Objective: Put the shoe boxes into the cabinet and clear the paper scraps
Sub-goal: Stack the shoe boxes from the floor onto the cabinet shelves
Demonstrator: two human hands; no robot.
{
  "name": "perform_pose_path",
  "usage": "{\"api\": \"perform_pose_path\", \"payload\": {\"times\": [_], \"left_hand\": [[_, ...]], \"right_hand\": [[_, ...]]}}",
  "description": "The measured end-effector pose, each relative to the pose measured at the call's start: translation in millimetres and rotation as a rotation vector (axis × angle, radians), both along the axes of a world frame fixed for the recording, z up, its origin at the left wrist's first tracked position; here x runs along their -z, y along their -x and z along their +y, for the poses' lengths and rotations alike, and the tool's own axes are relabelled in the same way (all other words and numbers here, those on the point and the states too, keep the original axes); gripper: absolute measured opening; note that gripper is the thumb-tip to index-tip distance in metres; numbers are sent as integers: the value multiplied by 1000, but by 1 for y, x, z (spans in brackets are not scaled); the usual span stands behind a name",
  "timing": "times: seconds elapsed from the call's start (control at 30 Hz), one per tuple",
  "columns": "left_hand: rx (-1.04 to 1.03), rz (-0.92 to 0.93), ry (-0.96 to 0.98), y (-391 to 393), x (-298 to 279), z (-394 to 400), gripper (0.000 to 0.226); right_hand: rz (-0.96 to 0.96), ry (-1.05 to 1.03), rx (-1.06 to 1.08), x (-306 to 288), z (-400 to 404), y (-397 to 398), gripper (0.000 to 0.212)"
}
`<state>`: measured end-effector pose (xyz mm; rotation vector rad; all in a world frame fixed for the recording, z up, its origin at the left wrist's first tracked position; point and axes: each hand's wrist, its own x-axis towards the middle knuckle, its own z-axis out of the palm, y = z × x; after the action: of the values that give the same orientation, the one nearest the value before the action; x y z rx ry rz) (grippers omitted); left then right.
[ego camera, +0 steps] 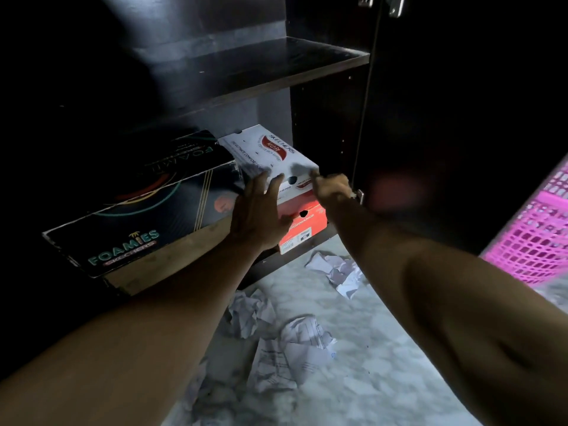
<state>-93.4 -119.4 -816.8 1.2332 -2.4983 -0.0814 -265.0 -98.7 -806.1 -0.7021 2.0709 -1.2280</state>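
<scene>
A white Skechers shoe box (pixel 267 149) sits on top of a red shoe box (pixel 307 224) on the bottom level of the dark cabinet (pixel 252 69). My left hand (pixel 258 213) lies flat against the white box's front end, fingers spread. My right hand (pixel 333 187) touches its front right corner with curled fingers. A black Foamies shoe box (pixel 138 210) stands to the left, sticking out past the cabinet's front. Crumpled paper scraps (pixel 295 348) lie on the pale floor below my arms, with more paper scraps (pixel 338 272) by the cabinet's base.
A pink plastic basket (pixel 534 238) stands at the right edge. The cabinet door (pixel 461 118) hangs open on the right. An empty shelf (pixel 276 56) runs above the boxes. The marbled floor (pixel 399 364) stretches toward me.
</scene>
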Motion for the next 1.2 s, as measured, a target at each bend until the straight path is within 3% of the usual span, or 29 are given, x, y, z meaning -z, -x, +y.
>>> {"api": "perform_pose_path", "payload": {"times": [0.17, 0.3, 0.47, 0.57, 0.8, 1.03, 1.13, 1.2], "left_hand": [[52, 274, 12, 9, -21, 42, 62], [141, 421, -158, 28, -43, 91, 55], [330, 445, -442, 59, -61, 172, 55], [440, 429, -496, 82, -70, 222, 50], [743, 335, -612, 163, -77, 350, 37], [802, 211, -930, 239, -69, 466, 35], [778, 126, -1041, 274, -65, 500, 49], [721, 93, -1149, 298, -61, 518, 78]], "right_hand": [[143, 83, -57, -22, 71, -7, 39], [118, 79, -42, -37, 156, -2, 31], [214, 120, 90, -62, 278, 6, 25], [287, 117, 149, -79, 348, 14, 15], [365, 5, 567, -97, 521, 48, 15], [425, -42, 1123, -86, 661, 100, 23], [367, -115, 1320, -76, 703, 132, 41], [273, -114, 1362, -65, 723, 158, 57]]}}
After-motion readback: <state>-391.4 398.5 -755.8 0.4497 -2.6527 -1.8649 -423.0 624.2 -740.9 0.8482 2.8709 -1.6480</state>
